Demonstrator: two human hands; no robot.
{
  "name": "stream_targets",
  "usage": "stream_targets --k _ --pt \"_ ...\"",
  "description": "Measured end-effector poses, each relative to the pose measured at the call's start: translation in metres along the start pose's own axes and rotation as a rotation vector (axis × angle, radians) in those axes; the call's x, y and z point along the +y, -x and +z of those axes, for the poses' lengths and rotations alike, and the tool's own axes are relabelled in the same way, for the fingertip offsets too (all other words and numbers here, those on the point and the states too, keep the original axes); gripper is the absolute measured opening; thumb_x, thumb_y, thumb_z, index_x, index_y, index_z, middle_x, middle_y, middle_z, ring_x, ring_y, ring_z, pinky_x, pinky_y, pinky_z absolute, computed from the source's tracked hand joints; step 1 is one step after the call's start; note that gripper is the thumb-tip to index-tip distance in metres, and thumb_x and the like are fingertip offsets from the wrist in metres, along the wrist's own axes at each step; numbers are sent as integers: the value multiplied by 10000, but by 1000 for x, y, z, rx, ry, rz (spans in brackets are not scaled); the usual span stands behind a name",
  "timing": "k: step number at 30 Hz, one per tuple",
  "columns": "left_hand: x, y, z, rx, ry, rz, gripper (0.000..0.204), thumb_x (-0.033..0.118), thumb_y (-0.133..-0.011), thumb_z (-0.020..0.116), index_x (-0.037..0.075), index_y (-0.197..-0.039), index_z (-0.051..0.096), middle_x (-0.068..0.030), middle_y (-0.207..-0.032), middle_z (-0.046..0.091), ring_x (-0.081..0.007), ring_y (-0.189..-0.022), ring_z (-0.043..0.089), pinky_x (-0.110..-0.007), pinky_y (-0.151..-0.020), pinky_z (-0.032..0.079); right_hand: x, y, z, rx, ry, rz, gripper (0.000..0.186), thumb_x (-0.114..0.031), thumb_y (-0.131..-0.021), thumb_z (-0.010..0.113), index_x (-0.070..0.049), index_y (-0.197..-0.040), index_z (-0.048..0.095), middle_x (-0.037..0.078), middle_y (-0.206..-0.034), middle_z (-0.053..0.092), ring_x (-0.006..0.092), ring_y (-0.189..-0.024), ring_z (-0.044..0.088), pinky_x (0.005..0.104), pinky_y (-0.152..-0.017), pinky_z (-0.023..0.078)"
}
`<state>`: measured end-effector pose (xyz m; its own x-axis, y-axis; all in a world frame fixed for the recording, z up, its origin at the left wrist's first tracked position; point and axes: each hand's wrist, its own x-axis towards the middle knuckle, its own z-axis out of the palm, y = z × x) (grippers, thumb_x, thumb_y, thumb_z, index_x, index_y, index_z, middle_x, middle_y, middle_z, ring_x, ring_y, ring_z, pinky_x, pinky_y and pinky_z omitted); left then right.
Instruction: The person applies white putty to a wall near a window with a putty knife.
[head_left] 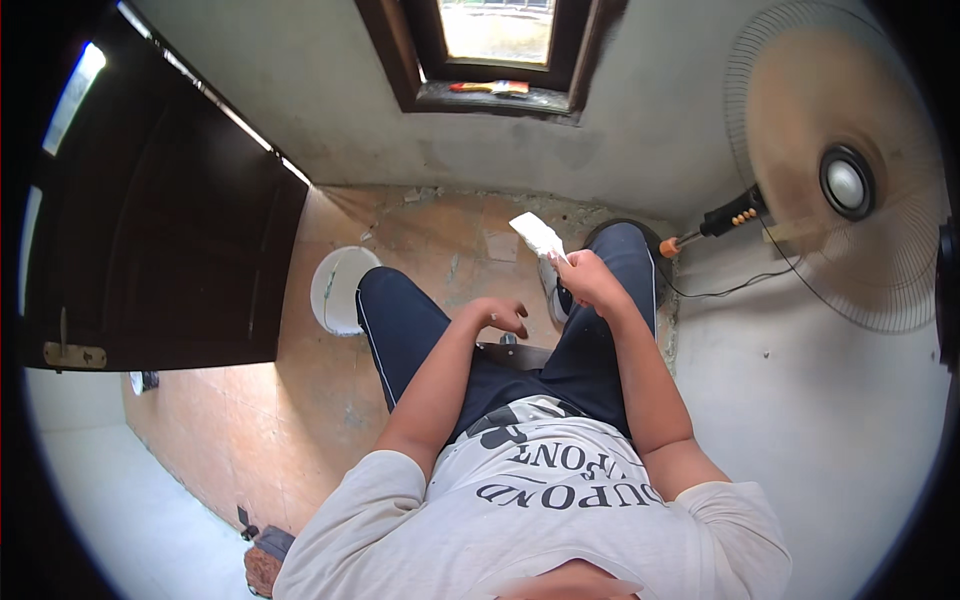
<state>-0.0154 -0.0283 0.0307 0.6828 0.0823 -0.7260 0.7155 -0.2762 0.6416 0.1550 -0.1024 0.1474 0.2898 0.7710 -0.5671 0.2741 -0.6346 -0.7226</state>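
Note:
My right hand [592, 281] is closed around the lower end of a white, flat piece [538, 235]. Its wider end points up and to the left, toward the window wall; I cannot tell its exact kind. Over my lap, my left hand [500, 315] is loosely curled with its fingers apart and nothing visible in it. Just below that hand, between my thighs, shows a greyish flat piece [515, 356] with a small metal knob, partly hidden.
A white bucket [338, 290] stands on the tiled floor by my left knee. A paintbrush [490, 88] lies on the windowsill. A large fan [845, 185] stands at the right, its cord [715, 294] along the wall. A dark door [160, 220] is on the left.

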Motion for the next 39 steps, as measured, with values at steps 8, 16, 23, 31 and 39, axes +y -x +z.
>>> stream_targets --k 8,16,23,31,39 --pt "-27 -50 40 -599 -302 -123 601 394 -641 789 49 -1118 668 -99 -1203 632 -258 -1055 612 -359 -893 486 -22 -77 56 -113 314 43 508 -415 -901 539 53 -711 594 105 -544 540 183 -455 532 346 -444 414" --pt "-44 -56 46 -571 -240 1 693 517 -623 816 20 -1085 675 -139 -1167 640 -286 -1075 608 -367 -909 472 -24 -153 93 -161 527 5 535 -405 -875 544 118 -829 647 339 -811 603 459 -838 615 458 -763 485" --pt "-58 -25 41 -429 141 2 745 532 -588 828 -22 -1061 669 -152 -1129 652 -289 -1060 616 -373 -880 489 -58 -195 101 -383 670 -87 559 -446 -851 599 103 -753 630 304 -716 603 425 -760 631 439 -693 502" --pt "-105 83 29 -315 493 -428 793 251 -530 904 -60 -1178 571 -205 -1143 632 -289 -1056 624 -376 -885 507 -21 -158 161 -621 566 -36 514 -442 -783 728 35 -675 568 187 -610 586 272 -590 605 417 -607 477" --pt "-122 99 120 153 973 -291 773 201 -621 852 1 -1261 467 -199 -1241 561 -326 -1173 535 -378 -971 433 39 -122 170 -1040 699 160 556 -463 -606 860 -25 -808 583 112 -733 584 209 -741 576 371 -703 460"
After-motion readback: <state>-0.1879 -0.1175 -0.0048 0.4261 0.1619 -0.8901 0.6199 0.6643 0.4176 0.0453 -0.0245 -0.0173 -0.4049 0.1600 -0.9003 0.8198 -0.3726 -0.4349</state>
